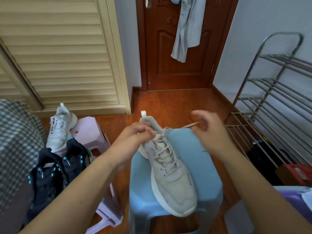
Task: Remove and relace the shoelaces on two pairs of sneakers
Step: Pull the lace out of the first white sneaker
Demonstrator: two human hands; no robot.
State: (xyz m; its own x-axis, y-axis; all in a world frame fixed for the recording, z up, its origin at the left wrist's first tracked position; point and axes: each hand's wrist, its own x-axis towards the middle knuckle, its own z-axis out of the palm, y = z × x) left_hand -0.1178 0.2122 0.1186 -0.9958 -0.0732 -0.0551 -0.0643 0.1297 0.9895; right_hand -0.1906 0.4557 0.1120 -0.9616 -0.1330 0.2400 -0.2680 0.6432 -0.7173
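A cream sneaker [172,179] lies on a light blue plastic stool [207,168], toe toward me and fully laced. My left hand [136,135] grips the sneaker at its collar and tongue. My right hand [208,130] pinches the end of the cream shoelace [189,126] and holds it taut out to the right of the top eyelets. The matching cream sneaker [60,127] rests on a pink stool [92,132] at the left. Two black sneakers with teal accents [55,168] sit in front of it.
A metal shoe rack [276,102] stands at the right, with a red box [297,173] on the floor below it. A brown door [177,48] with grey cloth hanging on it is ahead. A louvered wardrobe [64,53] and checked fabric [15,141] are at the left.
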